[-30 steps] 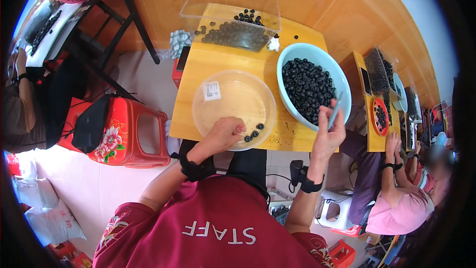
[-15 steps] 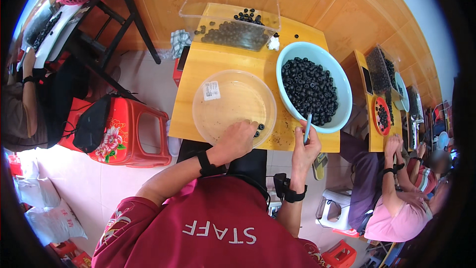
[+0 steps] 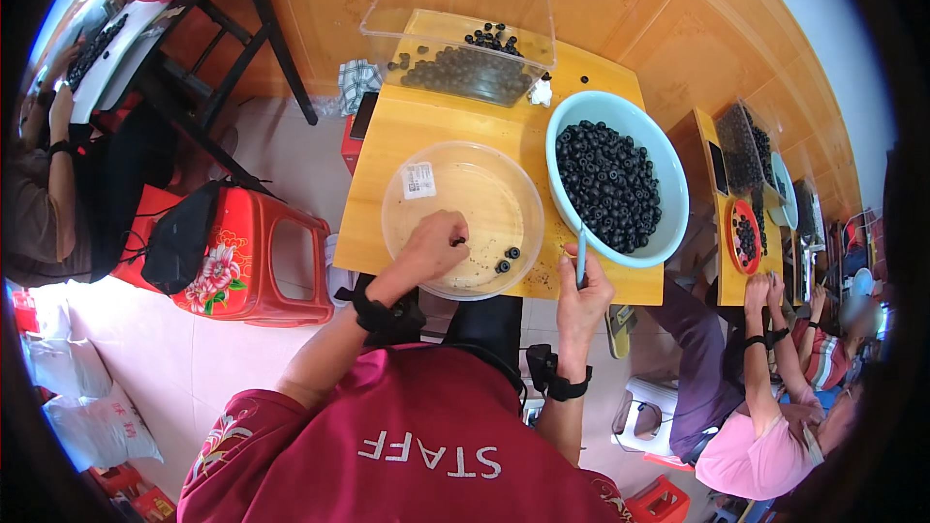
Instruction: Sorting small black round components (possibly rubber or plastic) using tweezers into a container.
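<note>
My left hand [image 3: 433, 250] is over the shallow round clear plastic tray [image 3: 489, 174], its fingers pinched around a small dark piece that is mostly hidden. Beside it in the tray lie two small black ring-shaped parts [image 3: 509, 260]. My right hand [image 3: 585, 298] is closed on a slim light-blue stick-like tool [image 3: 581, 254], held upright at the table's front edge. The tool's tip reaches the near rim of a light-blue basin [image 3: 682, 218] that holds a heap of the same black ring-shaped parts [image 3: 605, 189].
A clear rectangular bin [image 3: 465, 5] with more black parts stands at the back of the yellow table [image 3: 373, 218]. A crumpled white scrap [image 3: 541, 92] lies by it. Left is a red stool [image 3: 281, 271]. Other people work at tables on both sides.
My left hand has moved up and left from the tray's near right side, its fingers now pinched on a dark piece. My right hand has lowered slightly with the tool.
</note>
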